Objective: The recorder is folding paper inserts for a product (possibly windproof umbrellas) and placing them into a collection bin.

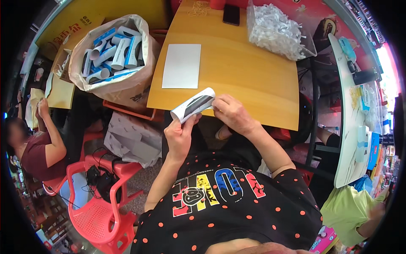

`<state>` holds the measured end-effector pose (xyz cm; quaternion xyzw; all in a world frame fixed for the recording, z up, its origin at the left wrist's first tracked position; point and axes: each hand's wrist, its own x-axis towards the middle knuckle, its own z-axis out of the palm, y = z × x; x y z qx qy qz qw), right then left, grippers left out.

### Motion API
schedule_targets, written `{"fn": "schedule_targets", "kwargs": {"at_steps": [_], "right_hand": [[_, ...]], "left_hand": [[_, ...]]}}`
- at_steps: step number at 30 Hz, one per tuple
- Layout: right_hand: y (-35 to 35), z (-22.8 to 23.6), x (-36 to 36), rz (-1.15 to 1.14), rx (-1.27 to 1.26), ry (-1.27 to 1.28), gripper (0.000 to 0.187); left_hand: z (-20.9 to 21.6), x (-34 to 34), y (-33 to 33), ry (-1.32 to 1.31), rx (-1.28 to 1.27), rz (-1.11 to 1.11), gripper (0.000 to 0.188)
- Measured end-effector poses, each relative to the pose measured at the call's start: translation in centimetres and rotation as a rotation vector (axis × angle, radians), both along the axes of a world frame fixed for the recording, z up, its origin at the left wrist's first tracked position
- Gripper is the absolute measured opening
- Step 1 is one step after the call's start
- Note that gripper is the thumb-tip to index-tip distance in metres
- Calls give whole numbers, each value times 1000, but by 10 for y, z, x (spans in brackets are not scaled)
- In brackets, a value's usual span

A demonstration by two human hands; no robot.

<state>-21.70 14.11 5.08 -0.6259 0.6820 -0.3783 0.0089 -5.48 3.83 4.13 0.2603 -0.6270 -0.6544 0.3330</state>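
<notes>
A rolled printed paper leaflet (pixel 192 106), white with dark grey and blue, is held at a slant over the table's near edge. My left hand (pixel 178 136) grips it from below, thumb and fingers closed round its lower side. At its right end, the bent fingers of my right hand (pixel 235 113) pinch the paper's edge; a bit of white shows under them, too small to make out. Beyond the roll, a white sheet or thin stack of paper (pixel 182 67) lies flat on the wooden table (pixel 249 86).
At left, a large whitish sack (pixel 122 91) holds several similar rolls (pixel 122 53). A clear bin (pixel 277 31) of white paper strips, a black phone (pixel 231 15) and rubber bands (pixel 198 8) are at the far side. A red chair (pixel 95 213) stands lower left; other people sit at both sides.
</notes>
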Motion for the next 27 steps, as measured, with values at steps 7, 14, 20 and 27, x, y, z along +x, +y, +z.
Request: {"fn": "schedule_targets", "kwargs": {"at_steps": [7,14,20,27], "right_hand": [[-4,2,-2,-19,-25,14,18],[-5,-4,-1,-31,-34,-23,17],[-2,4,1,-62,106,-301,11],[4,14,-23,-179,327,-682,18]], "left_hand": [[-2,-3,0,33,-6,23,17],[-8,2,-2,-21,-48,-19,20],[-12,7,-4,19,-268,75,16],[-16,14,-16,-5,-574,14,19]]}}
